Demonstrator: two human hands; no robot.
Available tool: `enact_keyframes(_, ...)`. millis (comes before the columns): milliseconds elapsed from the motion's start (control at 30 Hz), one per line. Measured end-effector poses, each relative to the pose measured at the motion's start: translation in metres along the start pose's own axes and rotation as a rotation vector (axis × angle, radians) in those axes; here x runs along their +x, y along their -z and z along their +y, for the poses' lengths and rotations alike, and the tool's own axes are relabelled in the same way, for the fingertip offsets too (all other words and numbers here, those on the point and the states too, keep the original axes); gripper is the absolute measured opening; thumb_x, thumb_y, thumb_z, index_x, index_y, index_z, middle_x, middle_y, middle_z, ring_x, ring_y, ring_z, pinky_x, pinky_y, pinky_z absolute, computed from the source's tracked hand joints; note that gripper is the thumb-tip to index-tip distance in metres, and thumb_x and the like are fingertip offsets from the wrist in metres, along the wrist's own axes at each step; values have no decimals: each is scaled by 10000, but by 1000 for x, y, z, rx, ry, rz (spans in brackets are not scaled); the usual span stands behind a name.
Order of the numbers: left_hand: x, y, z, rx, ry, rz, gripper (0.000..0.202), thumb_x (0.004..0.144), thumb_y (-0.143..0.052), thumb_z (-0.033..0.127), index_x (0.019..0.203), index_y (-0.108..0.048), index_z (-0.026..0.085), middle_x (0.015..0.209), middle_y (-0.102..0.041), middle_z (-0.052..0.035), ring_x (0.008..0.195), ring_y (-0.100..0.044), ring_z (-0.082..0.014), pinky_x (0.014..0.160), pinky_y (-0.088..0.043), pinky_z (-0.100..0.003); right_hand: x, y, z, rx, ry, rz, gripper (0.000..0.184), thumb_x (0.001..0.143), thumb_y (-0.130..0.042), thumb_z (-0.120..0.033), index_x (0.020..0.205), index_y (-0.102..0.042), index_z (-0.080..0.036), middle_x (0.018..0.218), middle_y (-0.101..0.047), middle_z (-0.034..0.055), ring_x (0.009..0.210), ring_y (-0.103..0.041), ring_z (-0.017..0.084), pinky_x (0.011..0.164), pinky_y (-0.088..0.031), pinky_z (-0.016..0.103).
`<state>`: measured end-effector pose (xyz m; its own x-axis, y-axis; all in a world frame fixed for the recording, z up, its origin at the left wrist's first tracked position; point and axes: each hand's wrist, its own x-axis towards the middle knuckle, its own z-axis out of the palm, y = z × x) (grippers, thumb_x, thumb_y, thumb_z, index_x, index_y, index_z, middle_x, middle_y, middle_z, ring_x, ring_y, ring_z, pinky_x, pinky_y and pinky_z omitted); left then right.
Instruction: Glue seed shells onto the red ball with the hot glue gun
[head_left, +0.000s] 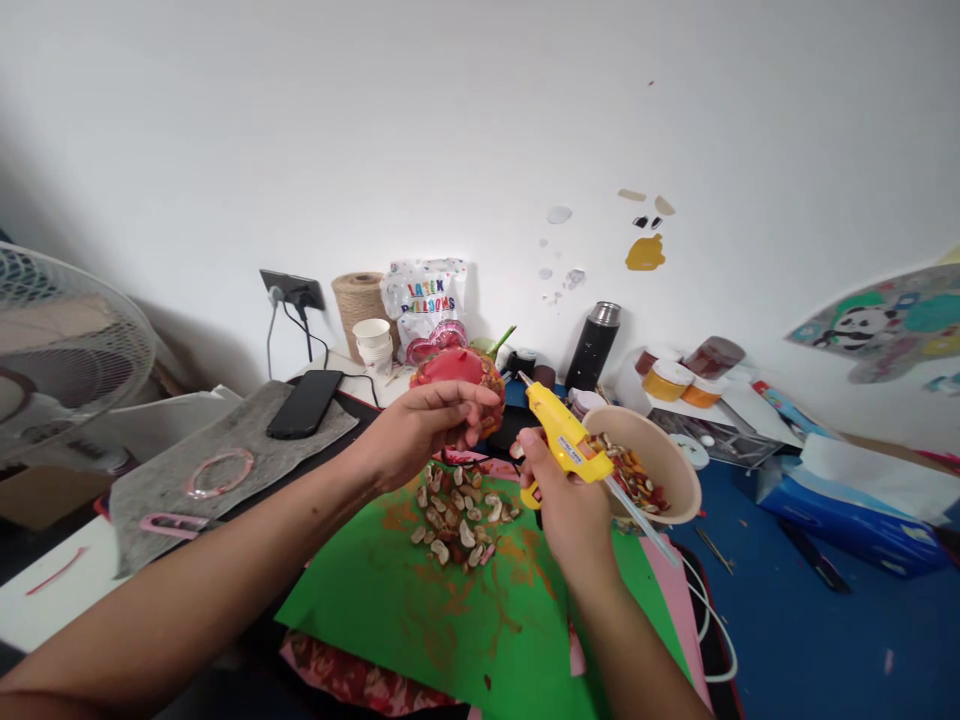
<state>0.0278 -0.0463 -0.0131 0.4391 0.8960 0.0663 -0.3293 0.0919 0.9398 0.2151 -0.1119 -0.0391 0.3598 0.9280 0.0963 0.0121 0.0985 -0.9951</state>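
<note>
My right hand [559, 490] is wrapped round a yellow hot glue gun [566, 430], its nozzle pointing up and left and a clear glue stick [645, 525] trailing from its back. My left hand [442, 412] has its index finger stretched out and the other fingers loosely bent; nothing shows in it. Just behind the left hand is a round red object [452, 367], perhaps a balloon, with orange-brown pieces round its sides; the hand partly covers it, and I cannot tell whether they touch. Below both hands, nut-shell pieces [466, 533] lie on a stained green sheet [367, 590].
At right stands a beige bowl [686, 470] holding coloured shell pieces. Behind are a black flask [592, 345], paint jars [667, 382], a twine roll [356, 300], paper cups [373, 345] and a balloon packet [425, 300]. A phone [305, 403] lies left; a white cord [724, 640] loops at right.
</note>
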Motion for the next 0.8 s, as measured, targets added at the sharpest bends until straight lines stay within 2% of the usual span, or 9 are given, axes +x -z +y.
enact_keyframes(100, 0, -1, 0, 110, -115, 0, 131, 720, -696, 98, 686, -806, 159, 724, -647, -33, 674, -571, -141, 676, -426, -283, -1, 0, -1, 4, -11, 3, 563, 728, -829, -760, 804, -717, -213, 577, -582, -38, 535, -557, 161, 506, -442, 282)
enact_keyframes(167, -2, -3, 0, 198, -221, -39, 216, 669, -626, 74, 485, -670, 179, 642, -597, -21, 644, -528, -132, 664, -401, -283, -1, -1, -2, 20, -21, 0, 575, 718, -832, -770, 796, -714, -213, 577, -579, -38, 538, -552, 160, 509, -446, 282)
enact_keyframes(233, -4, -4, 0, 243, -283, -79, 306, 685, -602, 78, 404, -563, 194, 563, -514, 2, 595, -460, -119, 632, -359, -279, -1, -1, -2, 31, -23, -3, 589, 711, -832, -787, 791, -714, -216, 572, -574, -38, 539, -548, 163, 508, -446, 286)
enact_keyframes(367, -5, -8, -3, 233, -294, -73, 375, 736, -630, 111, 396, -497, 194, 524, -452, 17, 562, -397, -106, 601, -307, -274, -1, -1, -2, 28, -12, 2, 576, 720, -842, -777, 795, -718, -219, 566, -575, -37, 534, -545, 167, 511, -447, 292)
enact_keyframes(567, 0, -9, -5, 18, -237, 75, 245, 607, -655, 74, 485, -483, 198, 542, -486, 17, 566, -437, -119, 579, -320, -259, -2, 0, 0, 18, 22, 13, 535, 767, -835, -733, 805, -731, -210, 568, -584, -34, 532, -550, 160, 508, -437, 279)
enact_keyframes(667, 0, -8, -2, -30, -187, 89, 178, 659, -665, 109, 556, -544, 188, 583, -485, 9, 579, -438, -128, 569, -333, -257, -3, -1, 0, 22, 28, 18, 546, 763, -834, -743, 805, -731, -208, 566, -585, -32, 532, -548, 163, 505, -433, 282)
enact_keyframes(800, 0, -6, 3, -64, -133, 76, 190, 732, -660, 137, 599, -533, 181, 614, -415, 27, 550, -359, -109, 526, -288, -243, -3, -2, 0, 16, -3, 12, 573, 739, -822, -776, 786, -723, -214, 559, -566, -35, 531, -541, 169, 507, -435, 294)
